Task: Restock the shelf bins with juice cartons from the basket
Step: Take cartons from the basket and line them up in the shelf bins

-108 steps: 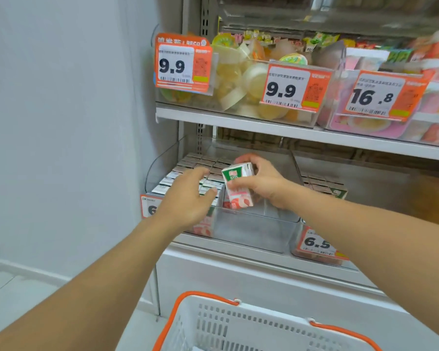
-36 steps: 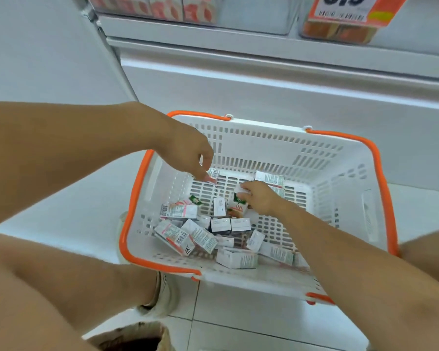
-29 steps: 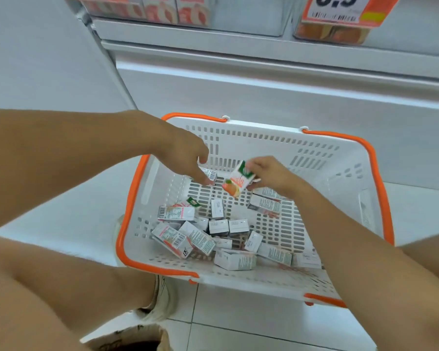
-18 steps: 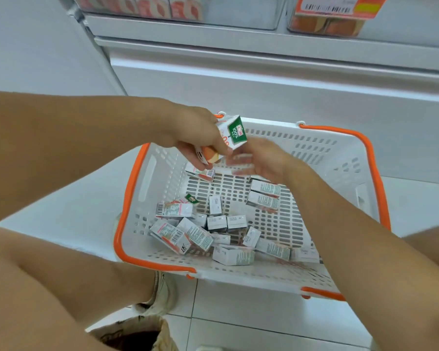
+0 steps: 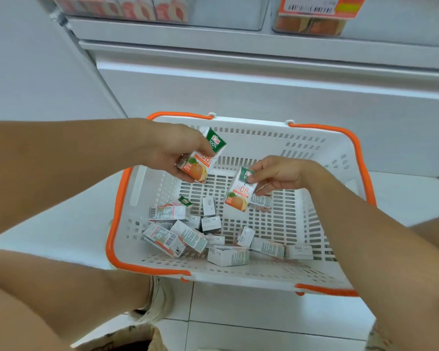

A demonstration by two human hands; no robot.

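Observation:
A white basket (image 5: 312, 153) with orange handles sits on the floor below the shelf. Several small juice cartons (image 5: 188, 234) lie loose on its bottom, mostly at the near left. My left hand (image 5: 173, 148) holds an orange juice carton (image 5: 203, 158) above the basket's far left. My right hand (image 5: 276, 173) pinches a second orange juice carton (image 5: 240, 192) by its green top, just above the basket floor. The two held cartons are apart.
The shelf's white base panel (image 5: 264, 82) rises right behind the basket. Clear shelf bins (image 5: 226, 11) with cartons and an orange price tag (image 5: 319, 6) show at the top edge. My knees and a shoe (image 5: 157, 297) flank the basket on the tiled floor.
Three seconds ago both hands were up at the shelf bin. Since then the right hand passed a carton to the left hand and has picked a second one out of the basket.

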